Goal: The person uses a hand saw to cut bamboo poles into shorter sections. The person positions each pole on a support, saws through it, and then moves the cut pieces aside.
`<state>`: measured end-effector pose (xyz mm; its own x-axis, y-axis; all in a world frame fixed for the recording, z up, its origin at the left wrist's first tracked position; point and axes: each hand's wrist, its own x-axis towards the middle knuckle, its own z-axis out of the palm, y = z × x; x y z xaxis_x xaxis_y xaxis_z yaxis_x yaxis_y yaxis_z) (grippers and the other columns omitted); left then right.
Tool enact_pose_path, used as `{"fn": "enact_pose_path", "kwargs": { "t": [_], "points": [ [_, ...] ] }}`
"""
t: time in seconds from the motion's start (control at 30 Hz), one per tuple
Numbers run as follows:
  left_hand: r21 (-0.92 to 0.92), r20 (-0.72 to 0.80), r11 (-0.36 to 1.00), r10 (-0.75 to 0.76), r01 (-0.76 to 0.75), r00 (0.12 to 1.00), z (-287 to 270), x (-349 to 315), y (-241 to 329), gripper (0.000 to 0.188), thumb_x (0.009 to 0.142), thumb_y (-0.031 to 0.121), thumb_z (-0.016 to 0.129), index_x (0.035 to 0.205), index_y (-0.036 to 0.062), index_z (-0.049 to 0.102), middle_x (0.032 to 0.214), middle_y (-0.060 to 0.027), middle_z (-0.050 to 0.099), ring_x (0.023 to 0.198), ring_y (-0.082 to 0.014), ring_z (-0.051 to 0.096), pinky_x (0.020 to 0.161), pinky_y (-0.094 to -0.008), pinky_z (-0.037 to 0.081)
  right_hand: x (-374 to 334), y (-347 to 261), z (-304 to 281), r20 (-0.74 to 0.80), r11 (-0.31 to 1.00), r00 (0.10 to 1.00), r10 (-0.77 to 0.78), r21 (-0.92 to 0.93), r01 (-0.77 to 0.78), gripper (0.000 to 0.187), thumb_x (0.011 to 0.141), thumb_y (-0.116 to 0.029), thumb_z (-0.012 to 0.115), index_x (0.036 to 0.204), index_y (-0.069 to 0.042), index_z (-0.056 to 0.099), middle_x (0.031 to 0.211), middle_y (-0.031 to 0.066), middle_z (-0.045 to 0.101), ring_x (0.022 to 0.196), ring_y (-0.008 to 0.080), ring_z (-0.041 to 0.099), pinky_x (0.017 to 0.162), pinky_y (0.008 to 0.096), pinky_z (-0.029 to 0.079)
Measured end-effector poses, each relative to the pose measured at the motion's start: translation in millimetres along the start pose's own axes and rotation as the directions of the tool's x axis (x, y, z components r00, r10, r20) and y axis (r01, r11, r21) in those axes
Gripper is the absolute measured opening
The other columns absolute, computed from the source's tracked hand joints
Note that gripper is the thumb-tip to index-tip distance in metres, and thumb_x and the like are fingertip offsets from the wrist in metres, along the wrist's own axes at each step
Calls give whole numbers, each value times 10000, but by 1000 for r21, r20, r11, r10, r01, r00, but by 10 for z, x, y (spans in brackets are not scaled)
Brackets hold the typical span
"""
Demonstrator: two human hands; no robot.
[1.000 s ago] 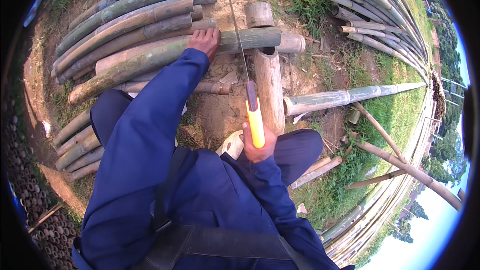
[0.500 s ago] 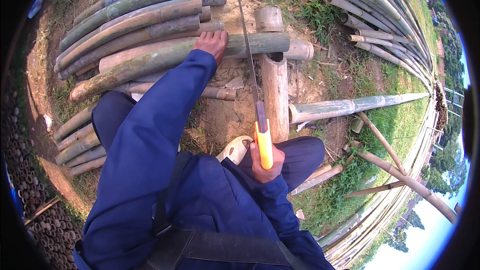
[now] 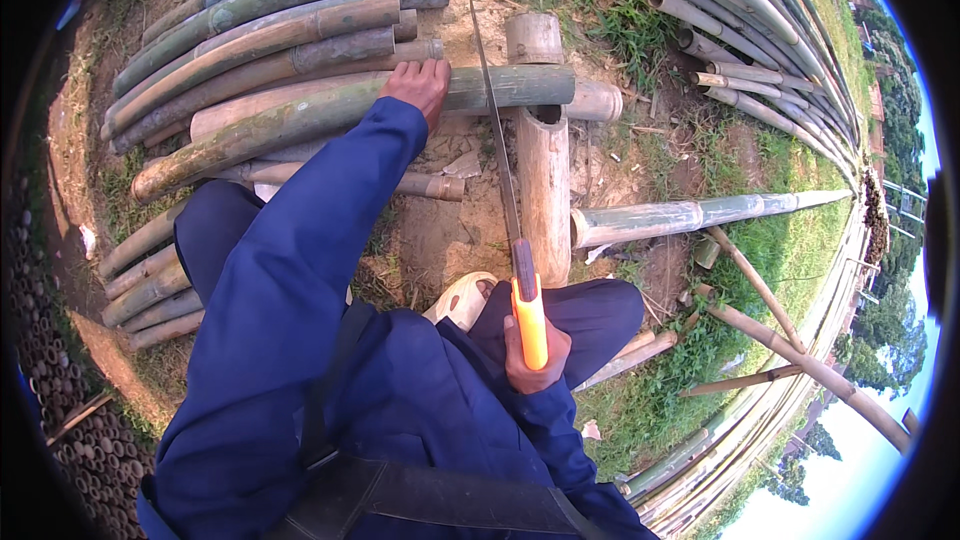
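Note:
My right hand (image 3: 540,355) is closed around the orange handle of a hand saw (image 3: 501,150). The long thin blade points away from me and lies across a green bamboo pole (image 3: 510,87) near its right end. My left hand (image 3: 418,90) grips that pole from above, just left of the blade. Beneath the pole's right end stands a bamboo support, made of an upright-looking thick post (image 3: 545,195) and a crosspiece (image 3: 597,100). Whether the blade has cut into the pole cannot be made out.
Several cut bamboo poles (image 3: 270,25) are stacked at the left, with shorter pieces (image 3: 155,285) below. More long poles (image 3: 760,10) lie at the upper right. A thick pole (image 3: 690,218) extends right from beside the post. My foot in a cream clog (image 3: 464,300) is close to the saw handle.
The saw has been drawn back toward me, its handle and my right hand now lower. My left hand still grips the pole.

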<state>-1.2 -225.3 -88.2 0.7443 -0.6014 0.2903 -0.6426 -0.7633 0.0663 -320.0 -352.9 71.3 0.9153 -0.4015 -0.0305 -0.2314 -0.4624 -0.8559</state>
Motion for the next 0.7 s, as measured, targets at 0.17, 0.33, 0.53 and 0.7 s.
{"fn": "enact_pose_path", "kwargs": {
  "t": [0.17, 0.33, 0.53, 0.7],
  "points": [
    [3, 36, 1000, 10, -10, 999, 68, 19, -11, 230, 771, 57, 650, 975, 45, 544, 880, -121, 633, 826, -286, 669, 770, -377, 496, 560, -89, 200, 99, 987, 982, 160, -18, -159, 101, 902, -25, 703, 987, 28, 692, 677, 135, 641, 596, 187, 639, 584, 343, 501],
    [3, -1, 1000, -3, 3, 1000, 33, 12, 6, 225, 784, 66, 649, 982, 45, 544, 904, -129, 647, 842, -290, 678, 779, -376, 497, -70, 46, -42, 38, 998, 999, -27, -50, 29, 249, 900, 18, 678, 1148, 33, 698, 857, 154, 727, 750, 222, 722, 720, 326, 547],
    [-36, 91, 999, 1, 3, 996, 1, 46, 9, 266, 784, 81, 673, 1009, 39, 538, 959, -148, 666, 918, -315, 686, 811, -385, 504, -61, -93, -104, 100, 987, 982, 160, -45, -156, 222, 902, 14, 675, 1121, 32, 706, 849, 140, 729, 692, 214, 695, 673, 317, 532],
    [-26, 175, 999, -30, 35, 984, -36, 98, -37, 411, 736, 145, 785, 1041, 36, 532, 1006, -164, 675, 981, -328, 683, 859, -410, 508, -241, -336, -572, 3, 993, 993, 119, 9, -119, 216, 867, 2, 719, 1076, 57, 711, 846, 159, 731, 684, 227, 701, 658, 332, 535]
  ]
}}
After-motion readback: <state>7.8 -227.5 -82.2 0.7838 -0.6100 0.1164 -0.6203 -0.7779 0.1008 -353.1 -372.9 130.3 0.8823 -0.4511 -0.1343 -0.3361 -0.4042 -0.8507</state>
